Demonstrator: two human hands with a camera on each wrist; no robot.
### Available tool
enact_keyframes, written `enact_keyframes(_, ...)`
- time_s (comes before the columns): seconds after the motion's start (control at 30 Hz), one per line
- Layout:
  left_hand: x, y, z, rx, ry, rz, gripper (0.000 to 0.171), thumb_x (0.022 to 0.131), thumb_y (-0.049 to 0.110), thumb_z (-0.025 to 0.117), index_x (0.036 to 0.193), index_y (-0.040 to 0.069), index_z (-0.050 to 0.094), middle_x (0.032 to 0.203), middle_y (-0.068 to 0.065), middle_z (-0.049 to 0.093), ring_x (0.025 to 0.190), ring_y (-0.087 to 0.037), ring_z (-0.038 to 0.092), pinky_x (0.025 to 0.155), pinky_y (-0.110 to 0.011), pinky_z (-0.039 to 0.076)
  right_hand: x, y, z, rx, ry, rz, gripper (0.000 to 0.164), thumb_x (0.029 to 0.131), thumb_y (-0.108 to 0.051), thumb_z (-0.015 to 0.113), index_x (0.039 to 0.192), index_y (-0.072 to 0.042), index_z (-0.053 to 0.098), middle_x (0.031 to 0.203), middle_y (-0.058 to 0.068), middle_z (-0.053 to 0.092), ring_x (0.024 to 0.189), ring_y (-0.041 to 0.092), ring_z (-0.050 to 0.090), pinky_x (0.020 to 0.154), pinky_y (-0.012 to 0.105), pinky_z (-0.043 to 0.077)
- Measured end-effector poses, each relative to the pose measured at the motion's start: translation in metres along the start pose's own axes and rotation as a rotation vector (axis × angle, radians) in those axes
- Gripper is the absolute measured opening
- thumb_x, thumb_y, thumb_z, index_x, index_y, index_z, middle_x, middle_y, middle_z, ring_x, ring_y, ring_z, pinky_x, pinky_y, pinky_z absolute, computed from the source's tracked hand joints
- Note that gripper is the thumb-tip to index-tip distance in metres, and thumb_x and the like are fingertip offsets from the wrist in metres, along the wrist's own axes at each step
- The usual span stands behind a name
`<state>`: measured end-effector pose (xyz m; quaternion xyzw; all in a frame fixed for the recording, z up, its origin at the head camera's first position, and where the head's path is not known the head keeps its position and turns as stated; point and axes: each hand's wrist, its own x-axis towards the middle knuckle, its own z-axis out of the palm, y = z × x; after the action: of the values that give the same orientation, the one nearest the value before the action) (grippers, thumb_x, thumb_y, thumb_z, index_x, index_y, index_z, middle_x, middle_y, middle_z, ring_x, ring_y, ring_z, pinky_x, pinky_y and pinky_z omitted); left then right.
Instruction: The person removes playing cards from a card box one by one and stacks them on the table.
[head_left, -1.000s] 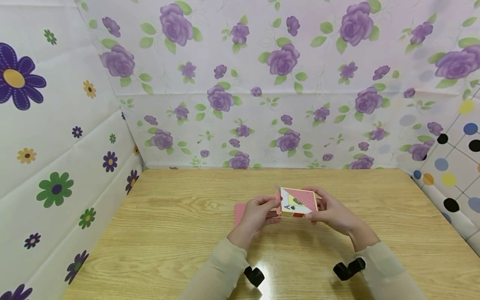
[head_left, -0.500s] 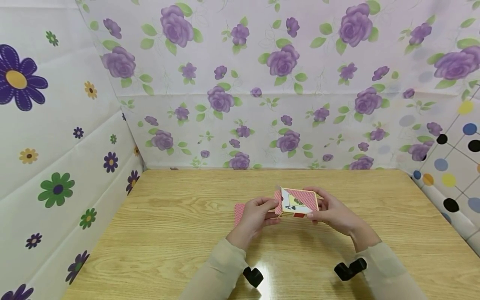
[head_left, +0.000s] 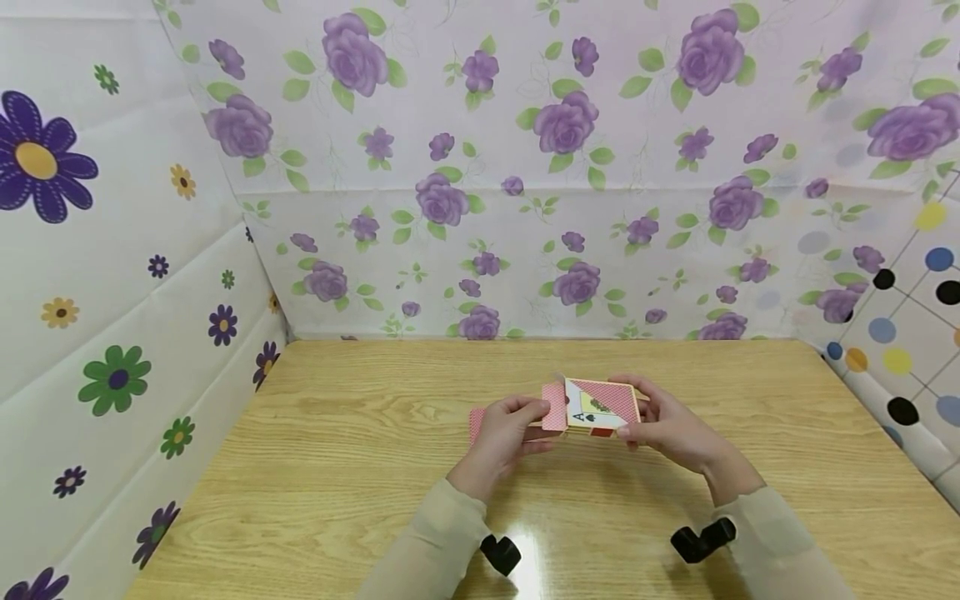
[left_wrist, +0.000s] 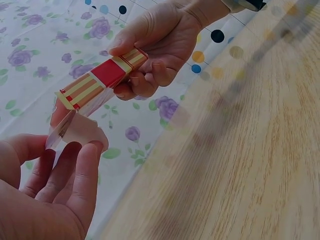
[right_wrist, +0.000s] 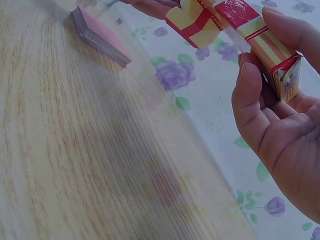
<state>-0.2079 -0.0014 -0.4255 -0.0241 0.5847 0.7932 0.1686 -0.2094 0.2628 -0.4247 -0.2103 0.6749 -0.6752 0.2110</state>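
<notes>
Card box (head_left: pixel 602 403) held above the bench (head_left: pixel 337 433)

On my head feed, the right hand (head_left: pixel 663 427) grips the box at its right end, thumb on the near edge and fingers behind. The left hand (head_left: pixel 501 429) pinches the red-patterned flap (head_left: pixel 553 408) at the other end between thumb and fingers. I see an ace of spades printed on the box's upper face, beside more red pattern. My left wrist feed gives me its narrow side, striped, with a red block. A red-backed card deck (right_wrist: pixel 102 37) lies on the bench, partly hidden behind the left hand in my head view. Beyond rises a floral cloth (head_left: pixel 510 183).
</notes>
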Motion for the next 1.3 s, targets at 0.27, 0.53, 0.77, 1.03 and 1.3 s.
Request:
enact_keyframes(0.27, -0.001, 0.002, -0.004, -0.002, -0.003, -0.005, 0.018, 0.089, 0.02, 0.065, 0.099, 0.004, 0.064, 0.088, -0.004, 0.069, 0.074, -0.018, 0.07, 0.065, -0.032, 0.059, 0.0, 0.003, -0.002, 0.002, 0.005, -0.002, 0.075, 0.088, 0.0, 0.061, 0.147, -0.003, 0.014, 0.113, 0.007, 0.063, 0.08, 0.013, 0.056, 0.064, 0.029, 0.051)
enact_keyframes(0.53, -0.003, 0.006, -0.006, -0.006, 0.004, -0.009, 0.019, 0.088, 0.017, 0.067, 0.099, 0.002, 0.063, 0.081, -0.004, 0.069, 0.063, -0.012, 0.068, 0.051, -0.019, 0.053, 0.0, 0.003, -0.002, 0.017, 0.005, 0.004, 0.073, 0.088, 0.001, 0.06, 0.147, -0.006, 0.017, 0.115, 0.008, 0.061, 0.083, 0.012, 0.056, 0.065, 0.029, 0.051)
enact_keyframes(0.77, -0.002, 0.005, -0.008, 0.008, 0.016, -0.01, 0.023, 0.088, 0.018, 0.067, 0.102, 0.0, 0.063, 0.084, -0.006, 0.069, 0.064, -0.012, 0.068, 0.05, -0.019, 0.052, -0.001, 0.004, -0.004, 0.017, 0.004, 0.005, 0.073, 0.089, 0.002, 0.059, 0.147, -0.006, 0.016, 0.116, 0.008, 0.061, 0.083, 0.013, 0.056, 0.065, 0.03, 0.051)
enact_keyframes(1.03, -0.004, 0.01, -0.011, 0.017, 0.014, 0.002, 0.025, 0.089, 0.017, 0.066, 0.106, -0.002, 0.064, 0.086, -0.007, 0.069, 0.064, -0.012, 0.068, 0.051, -0.019, 0.052, -0.002, 0.005, -0.006, 0.017, -0.007, -0.007, 0.074, 0.089, 0.002, 0.058, 0.148, -0.005, 0.013, 0.117, 0.007, 0.063, 0.084, 0.014, 0.058, 0.064, 0.033, 0.052)
enact_keyframes(1.3, -0.004, 0.011, -0.012, 0.048, -0.01, 0.02, 0.03, 0.087, 0.011, 0.068, 0.113, -0.003, 0.06, 0.087, -0.004, 0.067, 0.067, -0.012, 0.068, 0.052, -0.019, 0.052, -0.003, 0.003, -0.007, 0.019, 0.002, -0.007, 0.071, 0.089, 0.002, 0.058, 0.147, -0.009, 0.019, 0.115, 0.007, 0.064, 0.084, 0.014, 0.059, 0.064, 0.03, 0.053)
